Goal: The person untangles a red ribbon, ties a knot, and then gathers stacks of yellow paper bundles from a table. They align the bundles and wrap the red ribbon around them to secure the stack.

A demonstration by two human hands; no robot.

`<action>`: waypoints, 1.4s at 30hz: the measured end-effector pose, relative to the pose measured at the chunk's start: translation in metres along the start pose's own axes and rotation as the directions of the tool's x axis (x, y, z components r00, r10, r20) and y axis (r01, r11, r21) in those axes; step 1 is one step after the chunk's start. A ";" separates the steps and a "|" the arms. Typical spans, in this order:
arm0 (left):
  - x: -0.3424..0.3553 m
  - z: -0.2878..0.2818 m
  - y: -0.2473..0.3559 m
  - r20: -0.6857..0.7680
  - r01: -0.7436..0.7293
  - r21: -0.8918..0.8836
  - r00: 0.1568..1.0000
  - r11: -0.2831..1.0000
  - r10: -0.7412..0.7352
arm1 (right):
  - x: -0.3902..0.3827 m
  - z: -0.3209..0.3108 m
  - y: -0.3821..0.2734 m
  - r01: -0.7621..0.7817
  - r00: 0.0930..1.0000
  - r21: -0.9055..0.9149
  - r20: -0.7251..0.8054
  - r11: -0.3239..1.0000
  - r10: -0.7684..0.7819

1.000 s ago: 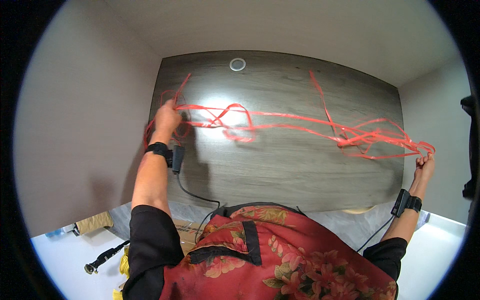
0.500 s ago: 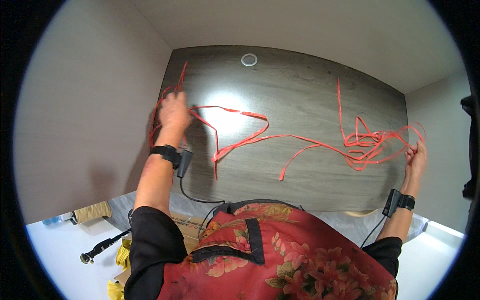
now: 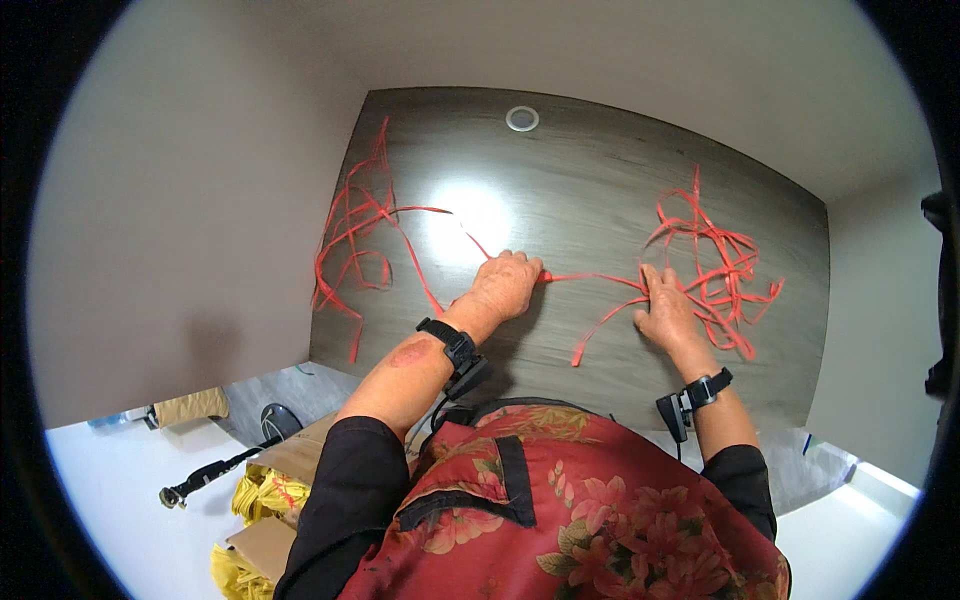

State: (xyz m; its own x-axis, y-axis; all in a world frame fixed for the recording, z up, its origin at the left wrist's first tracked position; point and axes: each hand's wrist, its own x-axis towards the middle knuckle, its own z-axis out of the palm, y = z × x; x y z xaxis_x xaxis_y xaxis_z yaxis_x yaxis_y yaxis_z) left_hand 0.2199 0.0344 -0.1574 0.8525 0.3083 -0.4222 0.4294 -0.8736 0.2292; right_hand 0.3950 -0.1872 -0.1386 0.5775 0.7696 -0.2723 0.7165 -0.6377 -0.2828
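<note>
A long, flat red strip, like plastic tying tape, lies loosely over the dark wood-grain tabletop. My left hand is closed around it near the middle of the table. One tangle of red strip spreads along the left edge. At the right is a denser red tangle, with my right hand resting at its left side. The right fingers are stretched out over strands, with the thumb apart. A loose strip end lies between my hands, nearer to me.
Pale panels rise around the table's left, back and right sides. A round grommet sits near the back edge. Low at the left are bundles of yellow strip, a cardboard box and a black strap.
My left hand has come from the left tangle to the middle and holds the strip. My right hand has moved inward from the right edge, and the right tangle lies more bunched.
</note>
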 end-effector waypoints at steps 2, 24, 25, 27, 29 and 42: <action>-0.006 0.008 -0.015 -0.035 0.010 -0.019 0.999 1.000 -0.011 | 0.012 0.013 0.002 -0.025 0.998 -0.002 -0.062 1.000 0.025; -0.122 -0.102 -0.115 -0.512 -0.250 -0.847 0.626 0.470 -0.588 | 0.077 -0.115 -0.001 0.117 0.761 0.005 -0.643 0.993 -0.086; -0.115 -0.095 -0.095 -0.614 -0.218 -0.711 0.656 0.668 -0.439 | 0.063 -0.105 -0.018 0.225 0.758 0.043 -0.636 0.973 -0.147; -0.105 -0.079 -0.050 -0.540 -0.147 -0.631 0.788 0.762 -0.295 | 0.035 -0.091 -0.063 0.429 0.774 0.287 -0.606 0.856 -0.185; -0.098 -0.071 -0.011 -0.554 -0.337 -0.524 0.832 0.782 -0.012 | 0.000 -0.084 -0.098 0.529 0.834 0.319 -0.366 0.786 -0.413; -0.140 -0.062 -0.045 -0.416 -0.317 -0.662 0.909 0.679 0.019 | -0.038 -0.076 -0.010 0.252 0.926 0.611 -0.376 0.751 -0.004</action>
State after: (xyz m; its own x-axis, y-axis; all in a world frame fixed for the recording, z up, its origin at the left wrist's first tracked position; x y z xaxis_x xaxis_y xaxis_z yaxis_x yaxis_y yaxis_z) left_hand 0.1001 0.0535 -0.0546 0.9072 0.4206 -0.0141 0.2183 -0.4416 0.8702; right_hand 0.3960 -0.2075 -0.0556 0.6792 0.7278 0.0952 0.4443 -0.3044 -0.8426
